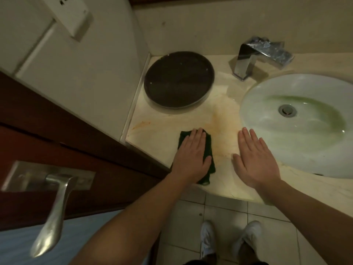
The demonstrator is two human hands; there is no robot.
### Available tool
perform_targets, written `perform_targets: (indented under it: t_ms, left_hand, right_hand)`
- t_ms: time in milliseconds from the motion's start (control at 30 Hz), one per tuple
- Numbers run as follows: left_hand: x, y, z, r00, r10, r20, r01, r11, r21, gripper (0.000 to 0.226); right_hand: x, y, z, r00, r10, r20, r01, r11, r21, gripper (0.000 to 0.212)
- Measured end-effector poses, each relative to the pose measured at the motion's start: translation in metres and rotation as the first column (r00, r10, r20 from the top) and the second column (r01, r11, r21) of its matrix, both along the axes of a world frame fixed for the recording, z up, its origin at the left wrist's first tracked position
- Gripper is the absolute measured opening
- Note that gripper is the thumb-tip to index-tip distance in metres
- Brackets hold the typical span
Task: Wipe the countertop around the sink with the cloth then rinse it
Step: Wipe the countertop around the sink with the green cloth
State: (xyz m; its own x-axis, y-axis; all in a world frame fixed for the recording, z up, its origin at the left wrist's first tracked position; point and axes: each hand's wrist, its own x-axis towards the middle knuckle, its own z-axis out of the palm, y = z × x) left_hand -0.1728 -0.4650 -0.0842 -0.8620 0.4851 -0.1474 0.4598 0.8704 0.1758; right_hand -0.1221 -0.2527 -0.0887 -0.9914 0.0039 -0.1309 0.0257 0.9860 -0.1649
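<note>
A dark green cloth [209,150] lies on the pale marble countertop [158,138] near its front edge. My left hand [191,155] lies flat on top of the cloth, fingers together and stretched out. My right hand [256,159] rests flat on the bare countertop, fingers slightly apart, just left of the white oval sink [286,150]. The sink bowl has a greenish tint and a metal drain [287,110]. Orange-brown stains [219,119] mark the countertop between the hands and farther left [141,124].
A dark round tray [178,79] sits at the back left of the countertop. A chrome faucet [259,56] stands behind the sink. A brown door with a metal lever handle [53,211] is at the left. White shoes [250,240] stand on the tiled floor below.
</note>
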Motion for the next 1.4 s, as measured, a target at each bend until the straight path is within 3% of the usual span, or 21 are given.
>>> perform_targets:
  t_ms: [133, 267, 433, 567, 800, 1000, 1100, 1167, 1300, 1400]
  left_hand:
    - [-0.014, -0.046, 0.0, 0.986, 0.168, -0.015, -0.169, 0.984, -0.051, 0.075]
    - [-0.018, -0.073, -0.003, 0.909, 0.414, -0.039, -0.415, 0.91, -0.015, 0.072]
    - [-0.017, -0.073, -0.008, 0.637, 0.77, -0.031, -0.767, 0.637, 0.078, 0.071]
    - [-0.04, -0.079, -0.002, 0.48, 0.877, 0.001, -0.87, 0.476, 0.127, 0.074]
    - [-0.058, -0.076, -0.005, 0.468, 0.881, -0.069, -0.878, 0.473, 0.074, 0.076]
    - [-0.065, -0.078, -0.005, 0.462, 0.878, -0.123, -0.871, 0.476, 0.124, 0.066]
    - [-0.061, -0.084, -0.01, 0.432, 0.893, -0.125, -0.854, 0.45, 0.261, 0.046]
    - [-0.061, -0.087, -0.008, 0.389, 0.918, -0.08, -0.822, 0.385, 0.42, 0.033]
    - [-0.065, -0.09, 0.003, 0.324, 0.946, -0.007, -0.7, 0.245, 0.671, 0.033]
    - [-0.073, -0.092, 0.011, 0.395, 0.919, 0.006, -0.604, 0.255, 0.755, 0.037]
  right_hand:
    - [0.0, -0.001, 0.002, 1.0, 0.0, -0.002, 0.0, 1.0, -0.02, 0.07]
    - [0.0, 0.0, 0.002, 1.0, 0.0, 0.002, 0.0, 1.0, -0.026, 0.071]
    - [-0.001, 0.0, 0.001, 1.0, 0.001, 0.005, 0.0, 1.0, -0.024, 0.071]
    - [-0.002, 0.001, 0.0, 1.0, -0.001, 0.012, 0.001, 1.0, -0.028, 0.072]
    - [-0.002, 0.001, -0.001, 1.0, -0.003, 0.022, 0.004, 1.0, -0.029, 0.072]
    - [-0.002, 0.001, -0.002, 1.0, -0.002, 0.025, 0.003, 1.0, -0.023, 0.073]
    - [-0.002, 0.001, 0.0, 1.0, 0.0, 0.027, 0.001, 1.0, -0.028, 0.073]
    - [-0.002, 0.001, 0.001, 1.0, 0.003, 0.021, -0.002, 0.999, -0.035, 0.073]
    - [-0.002, 0.001, 0.002, 1.0, 0.001, 0.021, 0.0, 0.999, -0.046, 0.073]
    - [-0.002, 0.001, 0.002, 1.0, -0.005, 0.027, 0.006, 0.999, -0.052, 0.073]
